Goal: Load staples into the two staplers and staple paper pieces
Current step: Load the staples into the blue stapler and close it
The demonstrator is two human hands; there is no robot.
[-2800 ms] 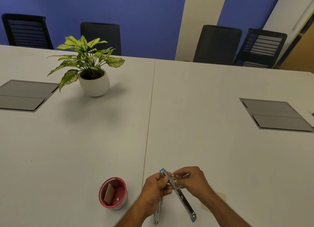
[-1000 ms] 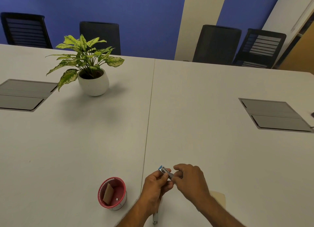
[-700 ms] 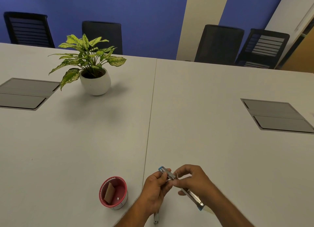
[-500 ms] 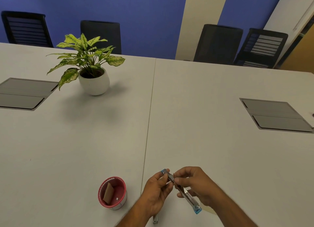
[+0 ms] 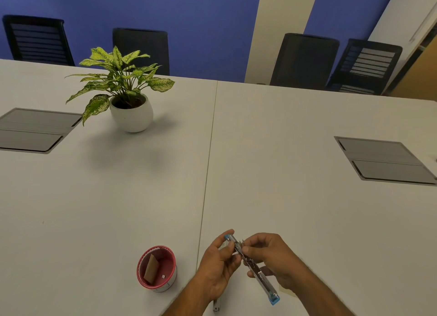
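Note:
I hold a small blue and silver stapler (image 5: 257, 272) swung open above the near edge of the table. My left hand (image 5: 218, 262) grips its upper end by the blue tip. My right hand (image 5: 272, 256) pinches a short strip of staples at the open metal channel, with its lower fingers under the stapler. The end of a second stapler (image 5: 216, 305) lies on the table, mostly hidden under my left wrist. A pale paper piece (image 5: 287, 292) shows partly beneath my right forearm.
A red cup (image 5: 156, 268) with a brown paper slip inside stands left of my hands. A potted plant (image 5: 128, 95) sits far left. Grey cable hatches (image 5: 35, 130) (image 5: 387, 161) lie at both sides. Black chairs line the far edge.
The stapler's arm has swung out and down toward me, so the channel lies open. My right hand has shifted from covering it to pinching staples at the channel.

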